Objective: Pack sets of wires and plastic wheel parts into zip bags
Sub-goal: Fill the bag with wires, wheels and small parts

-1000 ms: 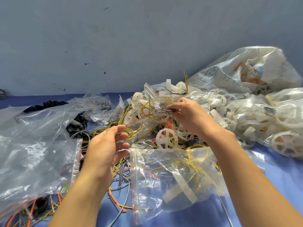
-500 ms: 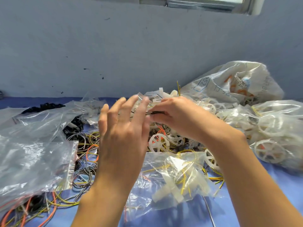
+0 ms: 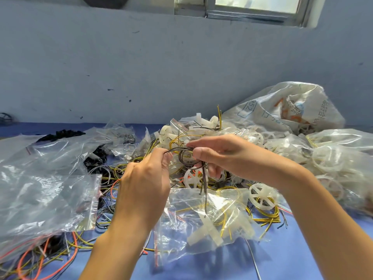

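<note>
A thin bundle of dark wires (image 3: pixel 186 161) is looped between both hands above the pile. My left hand (image 3: pixel 146 186) pinches one end of the bundle at its fingertips. My right hand (image 3: pixel 226 156) grips the loop from the right, and the loose wire ends hang down below it. Under the hands lies a zip bag (image 3: pixel 203 225) holding yellow wires and white plastic parts. A white plastic wheel (image 3: pixel 192 177) lies just behind that bag, and another white wheel (image 3: pixel 261 197) sits to its right.
A heap of empty zip bags (image 3: pixel 44 190) covers the left of the blue table (image 3: pixel 282 259). Loose orange, yellow and black wires (image 3: pixel 46 257) spread at the front left. A large white sack (image 3: pixel 286 112) and filled bags (image 3: pixel 339 158) stand at the right, against the wall.
My left hand came up from the table and took hold of the dark wire bundle that my right hand held. The wires now form a loop between both hands. The camera tilted upward.
</note>
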Demonstrator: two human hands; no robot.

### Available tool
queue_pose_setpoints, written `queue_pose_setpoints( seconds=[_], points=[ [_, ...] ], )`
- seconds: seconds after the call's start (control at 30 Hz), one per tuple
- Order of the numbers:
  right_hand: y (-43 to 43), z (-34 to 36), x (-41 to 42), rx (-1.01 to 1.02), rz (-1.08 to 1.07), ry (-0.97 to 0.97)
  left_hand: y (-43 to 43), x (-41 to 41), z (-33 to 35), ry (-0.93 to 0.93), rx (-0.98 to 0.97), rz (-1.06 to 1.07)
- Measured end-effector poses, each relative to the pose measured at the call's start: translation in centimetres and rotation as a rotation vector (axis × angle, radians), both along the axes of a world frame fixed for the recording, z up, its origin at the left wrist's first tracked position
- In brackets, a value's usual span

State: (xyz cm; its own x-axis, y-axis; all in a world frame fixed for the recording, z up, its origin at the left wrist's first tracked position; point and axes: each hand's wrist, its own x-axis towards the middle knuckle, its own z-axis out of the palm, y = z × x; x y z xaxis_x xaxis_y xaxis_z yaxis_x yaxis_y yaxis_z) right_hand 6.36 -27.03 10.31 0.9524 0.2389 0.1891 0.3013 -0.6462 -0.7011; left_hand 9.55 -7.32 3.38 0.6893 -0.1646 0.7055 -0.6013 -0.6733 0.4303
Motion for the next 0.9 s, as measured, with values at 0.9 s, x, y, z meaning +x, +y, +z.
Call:
queue_pose_setpoints(
  seconds=[0.9],
  points=[
    [4.2,-4.7,0.5,0.757,0.164,0.052,-2.1,-1.3,1.3,0.705,-0.835,-0.701]
  ],
)
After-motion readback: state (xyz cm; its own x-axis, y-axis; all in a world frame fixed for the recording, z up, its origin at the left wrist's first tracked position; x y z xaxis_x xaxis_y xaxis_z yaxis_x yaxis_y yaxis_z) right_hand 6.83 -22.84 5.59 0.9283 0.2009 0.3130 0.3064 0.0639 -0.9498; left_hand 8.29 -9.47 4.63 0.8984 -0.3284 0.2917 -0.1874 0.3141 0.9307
